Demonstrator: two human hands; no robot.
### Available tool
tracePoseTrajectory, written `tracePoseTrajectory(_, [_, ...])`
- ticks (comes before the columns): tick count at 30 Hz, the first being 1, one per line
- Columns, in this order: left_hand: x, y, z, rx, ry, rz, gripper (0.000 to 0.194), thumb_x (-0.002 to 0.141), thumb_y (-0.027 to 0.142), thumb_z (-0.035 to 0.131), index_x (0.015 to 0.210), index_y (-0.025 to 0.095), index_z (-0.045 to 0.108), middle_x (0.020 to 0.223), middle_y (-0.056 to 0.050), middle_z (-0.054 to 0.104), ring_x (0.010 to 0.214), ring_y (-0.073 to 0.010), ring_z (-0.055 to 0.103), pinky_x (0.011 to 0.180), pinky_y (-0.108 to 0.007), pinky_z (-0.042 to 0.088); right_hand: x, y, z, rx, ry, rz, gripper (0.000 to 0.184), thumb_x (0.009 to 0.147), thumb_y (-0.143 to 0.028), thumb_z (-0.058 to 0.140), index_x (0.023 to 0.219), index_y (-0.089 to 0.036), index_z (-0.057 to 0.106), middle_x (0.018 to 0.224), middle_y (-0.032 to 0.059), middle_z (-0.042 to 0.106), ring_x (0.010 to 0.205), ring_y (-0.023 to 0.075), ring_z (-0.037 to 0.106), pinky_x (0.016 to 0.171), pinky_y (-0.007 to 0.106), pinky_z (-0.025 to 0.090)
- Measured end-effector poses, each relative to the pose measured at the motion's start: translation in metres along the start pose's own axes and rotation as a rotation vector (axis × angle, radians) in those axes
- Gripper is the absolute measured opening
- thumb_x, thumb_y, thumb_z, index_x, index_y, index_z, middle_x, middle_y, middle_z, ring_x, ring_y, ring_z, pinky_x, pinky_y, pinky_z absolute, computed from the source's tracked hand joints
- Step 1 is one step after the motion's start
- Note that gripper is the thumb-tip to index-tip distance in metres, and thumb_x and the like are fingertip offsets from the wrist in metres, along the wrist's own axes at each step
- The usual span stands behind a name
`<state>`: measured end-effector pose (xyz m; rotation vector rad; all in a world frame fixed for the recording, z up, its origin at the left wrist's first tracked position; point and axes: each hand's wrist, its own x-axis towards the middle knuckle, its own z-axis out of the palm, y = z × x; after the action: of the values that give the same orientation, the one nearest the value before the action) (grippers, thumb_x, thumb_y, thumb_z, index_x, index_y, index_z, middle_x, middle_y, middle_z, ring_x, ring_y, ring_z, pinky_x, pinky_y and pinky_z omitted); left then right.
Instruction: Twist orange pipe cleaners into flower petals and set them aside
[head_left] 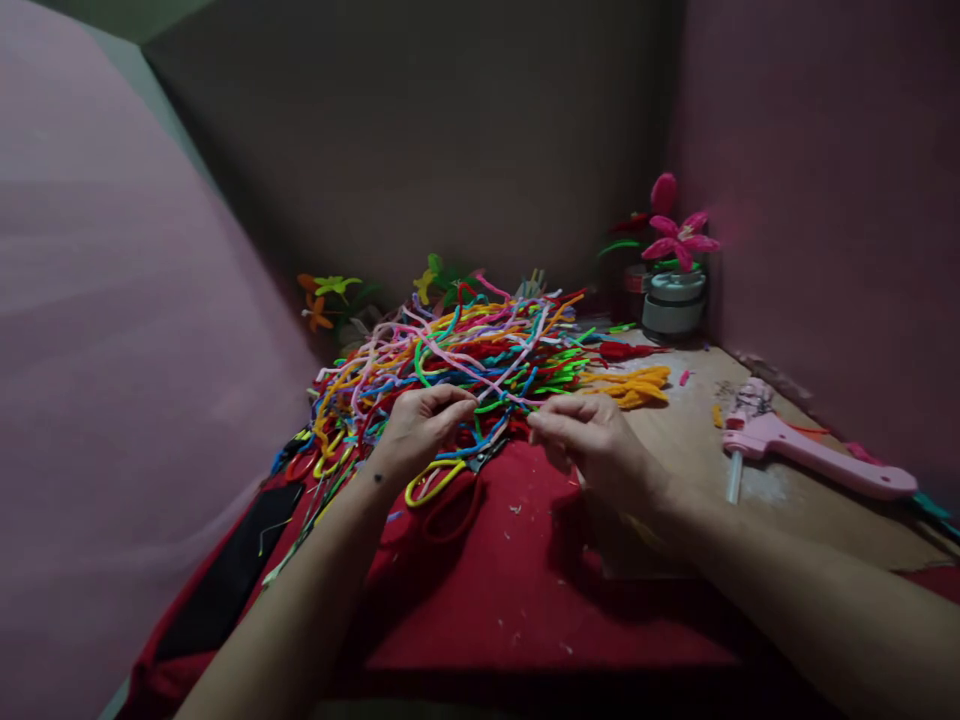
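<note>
In the head view my left hand (420, 425) is closed in a pinch at the near edge of a heap of colourful pipe cleaners (450, 340). A pale pink pipe cleaner (517, 358) runs from its fingertips up to the right. My right hand (592, 430) pinches another pale pink length that slants up to the left. The two lengths cross between my hands; whether they are one piece I cannot tell. Scissors (435, 482) with yellow and red handles lie just below my left hand, blades toward the heap.
At right, a pink glue gun (817, 455) lies on a brown board (690, 520), near orange pipe-cleaner pieces (637, 386). A pink flower (682, 240) stands in a grey container (673, 310) behind. A dark flat object (229, 570) lies at left on the red cloth (525, 600).
</note>
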<state>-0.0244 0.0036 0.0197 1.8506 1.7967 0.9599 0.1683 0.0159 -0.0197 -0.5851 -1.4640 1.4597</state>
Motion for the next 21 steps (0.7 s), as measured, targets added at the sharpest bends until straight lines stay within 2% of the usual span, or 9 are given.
tracePoseTrajectory(3, [-0.003, -0.020, -0.003, -0.109, -0.086, -0.062, 0.024, 0.076, 0.034, 0.054, 0.082, 0.014, 0.065, 0.065, -0.002, 0.066, 0.058, -0.0129, 0.060, 0.054, -0.021, 0.046, 0.005, 0.003, -0.004, 0.190, 0.056, 0.024, 0.025, 0.075, -0.032, 0.058, 0.058, -0.014, 0.056, 0.039, -0.0059, 0.040, 0.034, 0.0055, 0.033, 0.036, 0.020, 0.023])
tracePoseTrajectory(5, [-0.003, -0.030, -0.003, -0.085, -0.097, -0.071, 0.021, 0.076, 0.031, 0.054, 0.081, 0.014, 0.065, 0.067, -0.002, 0.066, 0.060, -0.0127, 0.060, 0.057, -0.021, 0.047, 0.006, 0.001, -0.004, 0.243, 0.073, 0.028, 0.023, 0.074, -0.029, 0.058, 0.057, -0.014, 0.056, 0.038, -0.0056, 0.040, 0.034, 0.0056, 0.032, 0.036, 0.020, 0.023])
tracePoseTrajectory(8, [-0.002, -0.041, -0.001, 0.063, -0.117, 0.025, 0.016, 0.075, 0.025, 0.055, 0.080, 0.016, 0.066, 0.076, -0.002, 0.067, 0.069, -0.0125, 0.061, 0.065, -0.021, 0.046, 0.005, -0.009, -0.006, 0.259, 0.092, -0.002, 0.023, 0.073, -0.027, 0.057, 0.053, -0.016, 0.054, 0.039, -0.0042, 0.040, 0.036, 0.0067, 0.034, 0.038, 0.021, 0.024])
tracePoseTrajectory(11, [-0.004, -0.047, 0.003, 0.357, -0.151, 0.191, 0.013, 0.076, 0.021, 0.054, 0.081, 0.018, 0.066, 0.083, -0.002, 0.066, 0.078, -0.0126, 0.059, 0.072, -0.021, 0.044, 0.000, -0.019, -0.008, 0.182, 0.112, -0.092, 0.022, 0.074, -0.025, 0.055, 0.054, -0.017, 0.056, 0.042, -0.0028, 0.041, 0.039, 0.0084, 0.036, 0.040, 0.023, 0.026])
tracePoseTrajectory(14, [-0.007, -0.050, 0.009, 0.543, -0.170, 0.241, 0.014, 0.077, 0.021, 0.053, 0.084, 0.019, 0.065, 0.085, -0.003, 0.063, 0.079, -0.0138, 0.058, 0.070, -0.022, 0.044, -0.010, -0.020, -0.005, -0.059, 0.104, -0.192, 0.023, 0.079, -0.028, 0.053, 0.059, -0.018, 0.058, 0.048, -0.0012, 0.044, 0.046, 0.0097, 0.039, 0.045, 0.024, 0.028])
tracePoseTrajectory(17, [-0.009, -0.052, 0.016, 0.598, -0.159, 0.229, 0.015, 0.079, 0.022, 0.050, 0.084, 0.019, 0.064, 0.084, -0.004, 0.060, 0.076, -0.0155, 0.058, 0.067, -0.024, 0.043, -0.024, -0.016, 0.008, -0.410, -0.019, -0.266, 0.022, 0.081, -0.026, 0.052, 0.062, -0.018, 0.056, 0.054, -0.0006, 0.044, 0.052, 0.0103, 0.040, 0.048, 0.024, 0.030])
tracePoseTrajectory(21, [-0.010, -0.055, 0.022, 0.675, -0.138, 0.222, 0.021, 0.083, 0.022, 0.042, 0.085, 0.019, 0.062, 0.085, -0.006, 0.059, 0.076, -0.0174, 0.058, 0.066, -0.026, 0.043, -0.040, -0.009, 0.030, -0.705, -0.445, -0.513, 0.020, 0.081, -0.017, 0.046, 0.061, -0.016, 0.050, 0.054, 0.0003, 0.045, 0.052, 0.0103, 0.040, 0.049, 0.026, 0.028])
